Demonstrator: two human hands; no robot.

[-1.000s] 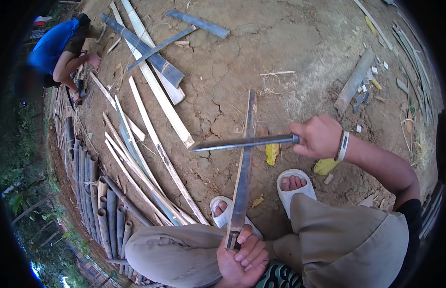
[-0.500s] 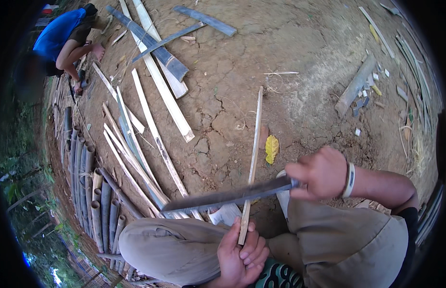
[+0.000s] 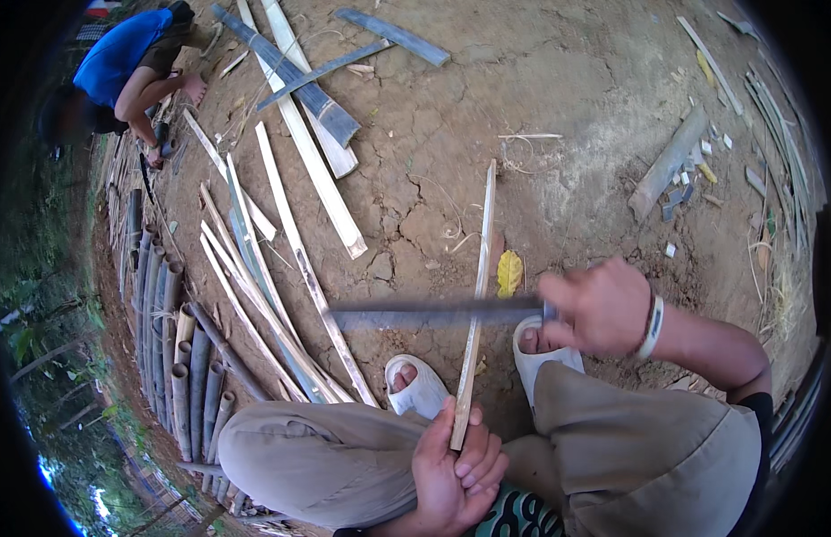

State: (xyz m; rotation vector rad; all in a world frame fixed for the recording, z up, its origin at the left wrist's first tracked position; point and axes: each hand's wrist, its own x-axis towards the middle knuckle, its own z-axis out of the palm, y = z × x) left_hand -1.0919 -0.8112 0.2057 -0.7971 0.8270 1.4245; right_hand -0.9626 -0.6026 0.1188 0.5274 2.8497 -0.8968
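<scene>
My left hand is closed around the lower end of a long, narrow bamboo strip, which points away from me over the bare ground. My right hand grips the handle of a machete, its fingers wrapped round and blurred by motion. The long dark blade lies level, pointing left, and crosses the strip around its middle; whether it touches the strip I cannot tell. A thin curled shaving stands off the strip's left side just beyond the blade. Both hands are in front of my bent knees.
Split bamboo strips lie to the left, beside a stack of bamboo poles. Wider split pieces lie farther off. A crouching person in a blue shirt is at the far left. At right lie a bamboo length and small offcuts.
My right hand and the machete have moved away from me along the strip, and the blade has turned more level. The curled shaving now shows beside the strip. My left hand keeps its grip.
</scene>
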